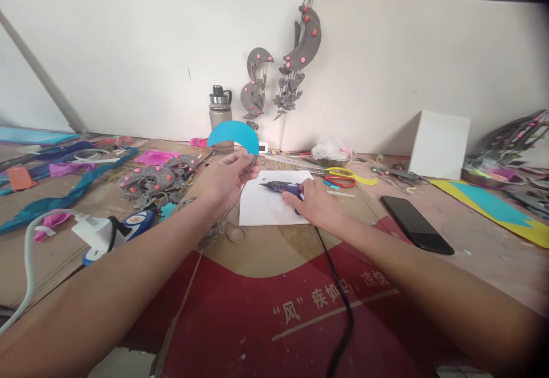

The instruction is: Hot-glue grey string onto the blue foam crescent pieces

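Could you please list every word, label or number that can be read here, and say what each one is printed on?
"风" 疾如马, 凉快: white characters on the red printed cardboard lying under the arms; the line runs on beneath the right forearm, so its end is hidden.
A small white device by the bottle may have a display, but it is too small to read.
Nothing else legible.

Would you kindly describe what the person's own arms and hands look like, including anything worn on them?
Both forearms are bare right down to the frame edge: no sleeves show. The left hand and right hand wear no gloves, and no rings, watch or bracelets are visible.
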`<act>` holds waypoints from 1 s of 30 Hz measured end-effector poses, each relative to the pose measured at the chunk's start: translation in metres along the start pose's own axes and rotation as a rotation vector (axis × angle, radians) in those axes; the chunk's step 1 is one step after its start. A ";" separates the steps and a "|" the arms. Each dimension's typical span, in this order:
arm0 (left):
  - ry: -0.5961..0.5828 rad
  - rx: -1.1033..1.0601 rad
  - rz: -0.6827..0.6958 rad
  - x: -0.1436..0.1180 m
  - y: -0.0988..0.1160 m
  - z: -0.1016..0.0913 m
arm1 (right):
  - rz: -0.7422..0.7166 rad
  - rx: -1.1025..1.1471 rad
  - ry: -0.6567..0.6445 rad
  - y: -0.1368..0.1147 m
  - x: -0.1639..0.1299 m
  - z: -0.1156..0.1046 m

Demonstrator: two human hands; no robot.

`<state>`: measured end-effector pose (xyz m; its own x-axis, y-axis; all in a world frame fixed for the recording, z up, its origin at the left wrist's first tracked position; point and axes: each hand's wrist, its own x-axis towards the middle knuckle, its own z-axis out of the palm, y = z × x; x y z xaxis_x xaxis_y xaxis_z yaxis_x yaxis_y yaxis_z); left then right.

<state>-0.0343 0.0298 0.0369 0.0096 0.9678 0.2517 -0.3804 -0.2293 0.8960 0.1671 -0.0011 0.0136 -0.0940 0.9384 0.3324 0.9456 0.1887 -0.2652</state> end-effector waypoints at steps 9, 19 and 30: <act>-0.037 0.097 -0.090 -0.012 -0.020 0.005 | 0.247 0.082 -0.237 0.009 0.020 0.017; 0.066 0.084 -0.108 -0.004 -0.043 -0.008 | 0.129 0.694 0.190 0.006 0.004 0.024; 0.107 0.064 -0.065 0.001 -0.048 -0.016 | -0.155 0.856 0.064 -0.008 -0.020 0.032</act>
<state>-0.0313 0.0431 -0.0119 -0.0679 0.9856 0.1545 -0.3228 -0.1683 0.9314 0.1512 -0.0120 -0.0195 -0.1608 0.8708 0.4645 0.3623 0.4899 -0.7929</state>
